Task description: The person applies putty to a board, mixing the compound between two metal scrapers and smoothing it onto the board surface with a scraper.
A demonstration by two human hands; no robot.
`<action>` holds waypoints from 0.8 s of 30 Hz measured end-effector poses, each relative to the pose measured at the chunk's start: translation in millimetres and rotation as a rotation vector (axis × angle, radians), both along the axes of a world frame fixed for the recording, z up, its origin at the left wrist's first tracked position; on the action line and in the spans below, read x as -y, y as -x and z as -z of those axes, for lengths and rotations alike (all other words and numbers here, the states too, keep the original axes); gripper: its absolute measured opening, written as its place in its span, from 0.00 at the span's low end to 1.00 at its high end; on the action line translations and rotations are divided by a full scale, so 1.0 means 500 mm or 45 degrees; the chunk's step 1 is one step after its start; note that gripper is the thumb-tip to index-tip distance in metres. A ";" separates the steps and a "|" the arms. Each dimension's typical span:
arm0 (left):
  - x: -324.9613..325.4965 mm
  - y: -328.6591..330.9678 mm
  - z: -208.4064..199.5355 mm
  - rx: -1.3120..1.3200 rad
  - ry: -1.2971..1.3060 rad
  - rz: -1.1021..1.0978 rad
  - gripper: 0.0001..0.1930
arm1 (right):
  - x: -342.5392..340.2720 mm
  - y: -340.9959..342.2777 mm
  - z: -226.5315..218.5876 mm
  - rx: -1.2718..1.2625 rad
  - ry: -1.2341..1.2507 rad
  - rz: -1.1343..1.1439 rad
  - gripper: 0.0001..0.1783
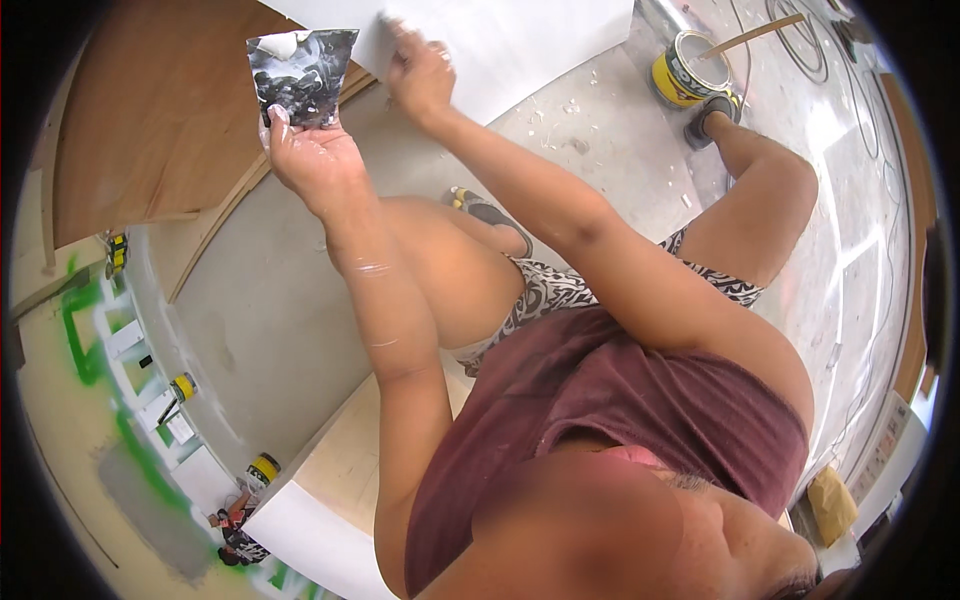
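My left hand point(312, 160) grips the lower edge of a dark, flat plate point(303, 78), held up with its smeared face showing. A lump of white paste point(280, 44) sits near the plate's top edge, and white smears mark my fingers and forearm. My right hand point(422, 78) is at the edge of a large white panel point(520, 50), just right of the plate. Its fingers are curled, with the forefinger reaching toward the panel's face. A greyish patch lies by that fingertip; whether it is a thin blade or a shadow I cannot make out.
A yellow-and-black bucket point(690, 70) with a wooden stick point(752, 36) stands by my right foot. Brown wooden boards point(150, 120) are at the left. White scraps dot the grey floor point(570, 130). Cables point(850, 90) lie at the right. Another person point(238, 535) is at the lower left.
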State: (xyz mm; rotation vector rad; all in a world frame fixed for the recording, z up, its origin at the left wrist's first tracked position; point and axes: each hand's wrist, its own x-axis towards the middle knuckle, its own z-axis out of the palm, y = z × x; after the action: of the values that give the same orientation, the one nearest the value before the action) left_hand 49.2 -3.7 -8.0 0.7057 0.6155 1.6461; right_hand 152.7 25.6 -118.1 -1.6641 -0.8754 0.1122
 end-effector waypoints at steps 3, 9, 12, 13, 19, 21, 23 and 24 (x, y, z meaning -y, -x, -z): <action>-0.005 0.006 0.004 0.005 -0.016 0.048 0.16 | 0.053 -0.014 -0.015 -0.172 0.173 -0.447 0.25; 0.025 -0.048 0.000 -0.122 0.012 0.101 0.14 | 0.160 -0.258 -0.113 -1.025 -0.495 -0.480 0.19; 0.036 -0.077 -0.002 -0.192 0.006 0.133 0.13 | 0.217 -0.269 -0.225 -1.166 -0.447 -0.809 0.17; 0.041 -0.086 -0.003 -0.201 0.017 0.133 0.12 | 0.223 -0.267 -0.236 -1.157 -0.448 -0.805 0.17; 0.065 -0.129 -0.011 -0.275 -0.012 0.211 0.14 | 0.224 -0.277 -0.257 -0.972 -0.200 -0.805 0.14; 0.078 -0.145 -0.007 -0.354 -0.029 0.230 0.14 | 0.224 -0.283 -0.248 -0.937 -0.161 -0.778 0.14; 0.090 -0.151 0.003 -0.593 -0.098 0.223 0.15 | 0.223 -0.287 -0.231 -0.908 -0.120 -0.744 0.15; 0.096 -0.153 0.010 -0.598 -0.094 0.237 0.15 | 0.222 -0.289 -0.221 -0.927 -0.152 -0.761 0.15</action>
State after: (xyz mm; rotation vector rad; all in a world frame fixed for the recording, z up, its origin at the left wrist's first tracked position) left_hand 125.7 -51.7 -12.8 1.1847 0.7957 1.3405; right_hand 297.2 -85.4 -7.4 -1.0690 -0.7545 0.9890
